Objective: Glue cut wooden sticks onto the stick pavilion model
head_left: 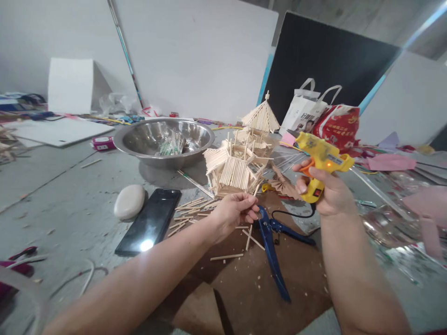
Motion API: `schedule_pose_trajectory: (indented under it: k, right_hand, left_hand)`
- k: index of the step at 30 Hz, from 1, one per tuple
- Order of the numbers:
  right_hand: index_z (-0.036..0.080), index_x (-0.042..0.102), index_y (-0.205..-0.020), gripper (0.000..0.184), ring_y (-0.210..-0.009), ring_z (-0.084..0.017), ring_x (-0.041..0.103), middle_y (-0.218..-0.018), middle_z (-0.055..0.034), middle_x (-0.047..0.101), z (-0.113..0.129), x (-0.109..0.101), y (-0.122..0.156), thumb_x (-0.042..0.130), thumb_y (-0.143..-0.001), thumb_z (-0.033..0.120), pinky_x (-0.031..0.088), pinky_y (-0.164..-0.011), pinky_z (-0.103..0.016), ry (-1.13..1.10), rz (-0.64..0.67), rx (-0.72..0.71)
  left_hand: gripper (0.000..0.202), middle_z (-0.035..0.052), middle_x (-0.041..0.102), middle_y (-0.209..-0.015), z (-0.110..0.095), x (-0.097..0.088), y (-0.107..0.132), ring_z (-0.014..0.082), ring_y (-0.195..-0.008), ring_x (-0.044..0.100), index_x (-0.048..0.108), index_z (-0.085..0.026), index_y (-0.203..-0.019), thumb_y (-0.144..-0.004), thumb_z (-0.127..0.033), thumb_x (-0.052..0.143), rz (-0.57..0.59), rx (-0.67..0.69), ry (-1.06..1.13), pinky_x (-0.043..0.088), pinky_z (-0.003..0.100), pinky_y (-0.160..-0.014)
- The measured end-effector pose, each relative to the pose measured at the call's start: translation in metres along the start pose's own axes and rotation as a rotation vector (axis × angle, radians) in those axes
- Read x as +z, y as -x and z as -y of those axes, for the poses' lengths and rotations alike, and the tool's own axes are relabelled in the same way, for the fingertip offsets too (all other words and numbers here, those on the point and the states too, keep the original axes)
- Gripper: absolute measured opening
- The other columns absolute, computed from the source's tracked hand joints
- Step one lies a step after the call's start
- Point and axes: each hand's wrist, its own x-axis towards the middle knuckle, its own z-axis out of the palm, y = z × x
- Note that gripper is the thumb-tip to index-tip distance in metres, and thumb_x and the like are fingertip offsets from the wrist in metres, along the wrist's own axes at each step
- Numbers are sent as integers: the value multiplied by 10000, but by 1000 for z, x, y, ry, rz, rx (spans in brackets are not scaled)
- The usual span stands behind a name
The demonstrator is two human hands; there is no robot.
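My right hand [326,188] is wrapped round the grip of a yellow glue gun [323,160] with an orange trigger, its nozzle pointing left toward a wooden stick model of a pavilion [240,158]. My left hand [235,211] is curled at the base of the model, fingers pinched together; what they hold is too small to name. Loose wooden sticks [190,211] lie scattered just left of that hand. Blue-handled pliers [270,242] lie on brown cardboard [251,288] between my forearms.
A black phone [150,225] and a white oval stone [129,201] lie to the left. A steel bowl [139,146] with green-wrapped items stands behind. Paper bags [314,116], pink paper [389,162] and clear plastic [391,228] crowd the right. White boards [195,51] lean at the back.
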Motion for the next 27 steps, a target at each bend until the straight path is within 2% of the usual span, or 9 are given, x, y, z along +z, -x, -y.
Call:
schedule_pose_trajectory:
  k: [4, 9, 17, 27]
  right_hand:
    - [217, 578, -714, 71, -402, -74, 492, -742, 19, 631, 0, -1, 0, 576, -643, 223, 360, -374, -226, 6, 7, -16]
    - [228, 577, -721, 78, -397, -75, 484, -739, 18, 621, -1, -1, -1, 571, -644, 238, 361, -367, -229, 30, 14, -29]
    - [228, 569, -723, 84, -398, -74, 480, -738, 14, 609, -3, 2, -1, 574, -640, 237, 368, -372, -233, 29, 12, 19]
    - [217, 562, -722, 90, -402, -68, 483, -729, 14, 610, -4, 2, -2, 579, -637, 240, 370, -372, -222, 21, 18, 9]
  left_hand:
    - [111, -11, 536, -540, 10, 8, -14, 40, -366, 444, 510, -125, -692, -743, -224, 516, -42, 69, 175, 334, 153, -356]
    - [138, -37, 489, -518, 16, 7, -17, 25, -358, 392, 510, -128, -696, -725, -260, 539, -84, 122, 321, 291, 136, -340]
    - [51, -32, 479, -531, 12, 5, -18, 13, -376, 383, 522, -123, -703, -729, -166, 526, -42, 41, 437, 311, 108, -349]
    - [78, -29, 490, -521, 8, 3, -21, 12, -364, 408, 515, -112, -725, -769, -157, 469, -59, -12, 513, 330, 93, -344]
